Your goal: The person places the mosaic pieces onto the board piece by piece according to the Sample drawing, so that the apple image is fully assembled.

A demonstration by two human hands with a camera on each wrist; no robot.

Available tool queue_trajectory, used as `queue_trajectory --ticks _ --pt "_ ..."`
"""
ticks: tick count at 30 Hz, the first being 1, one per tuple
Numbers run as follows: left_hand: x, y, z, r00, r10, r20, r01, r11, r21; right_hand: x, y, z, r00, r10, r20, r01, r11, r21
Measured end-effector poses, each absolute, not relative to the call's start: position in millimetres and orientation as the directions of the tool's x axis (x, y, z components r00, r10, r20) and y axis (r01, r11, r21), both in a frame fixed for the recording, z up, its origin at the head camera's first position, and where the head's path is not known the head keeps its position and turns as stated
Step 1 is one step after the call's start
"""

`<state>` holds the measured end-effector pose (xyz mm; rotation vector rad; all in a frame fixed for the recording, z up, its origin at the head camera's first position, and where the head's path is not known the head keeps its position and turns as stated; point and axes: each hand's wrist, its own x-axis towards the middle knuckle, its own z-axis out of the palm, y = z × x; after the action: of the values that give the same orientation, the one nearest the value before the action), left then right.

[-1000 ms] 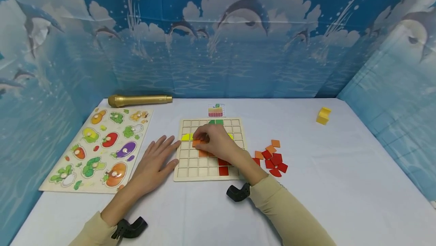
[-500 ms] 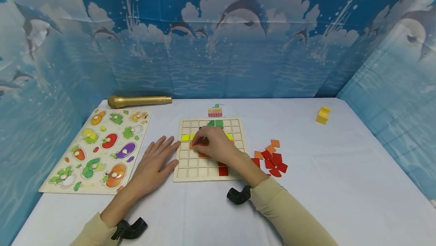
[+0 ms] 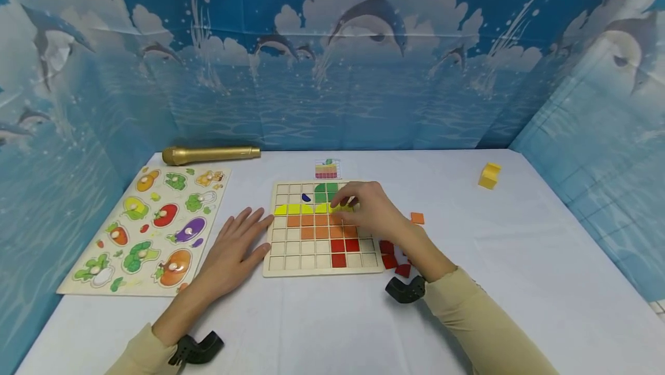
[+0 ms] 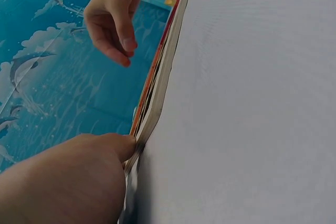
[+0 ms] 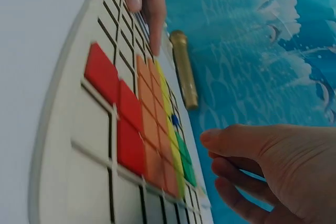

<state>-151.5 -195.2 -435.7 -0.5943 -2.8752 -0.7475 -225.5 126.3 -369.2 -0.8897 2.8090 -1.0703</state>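
Observation:
A wooden grid board [image 3: 293,262] lies mid-table with coloured tiles in its cells. Green tiles [image 3: 325,188] sit near the top, above a yellow row [image 3: 293,209], then orange tiles [image 3: 307,220] and several red tiles [image 3: 338,260]. A small dark blue piece [image 3: 306,197] lies left of the green. My left hand [image 3: 234,251] is spread flat, its fingertips at the board's left edge. Above the board's right part hovers my right hand [image 3: 371,207], fingers loosely bent. In the right wrist view, nothing shows between the thumb and fingers of this right hand [image 5: 262,166].
Loose red tiles [image 3: 388,261] and an orange tile [image 3: 417,218] lie right of the board, partly hidden by the right forearm. A pattern card [image 3: 328,169] sits behind it. A vegetable puzzle board [image 3: 150,236], a gold microphone [image 3: 210,154] and a yellow block [image 3: 489,176] lie farther out.
My right hand has moved right and lifted from the orange row, where an orange tile it was handling now lies in the row's left part. The left hand has stayed put.

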Motion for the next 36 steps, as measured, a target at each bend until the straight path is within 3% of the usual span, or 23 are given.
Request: queue_trajectory --ticks 6,12,18,29,36 --pt "-152 -195 -438 -0.919 0.342 0.199 0.395 0.800 0.452 -227 175 -370 -0.879 -0.444 0.173 -0.452 0.662 -0.597" --pt "-152 -194 -438 -0.921 0.343 0.188 0.391 0.800 0.455 -223 225 -374 -0.939 -0.332 0.087 -0.317 0.742 -0.591" --pt "-153 -195 -439 -0.921 0.345 0.184 0.390 0.798 0.459 -217 259 -379 -0.949 -0.312 0.039 -0.274 0.760 -0.589" --pt "-154 -196 -435 -0.910 0.353 0.215 0.413 0.795 0.444 -219 282 -380 -0.931 -0.363 -0.036 -0.275 0.762 -0.587" --pt "-153 -197 -436 -0.916 0.346 0.200 0.400 0.795 0.456 -223 280 -388 -0.943 -0.334 0.003 -0.281 0.790 -0.545"
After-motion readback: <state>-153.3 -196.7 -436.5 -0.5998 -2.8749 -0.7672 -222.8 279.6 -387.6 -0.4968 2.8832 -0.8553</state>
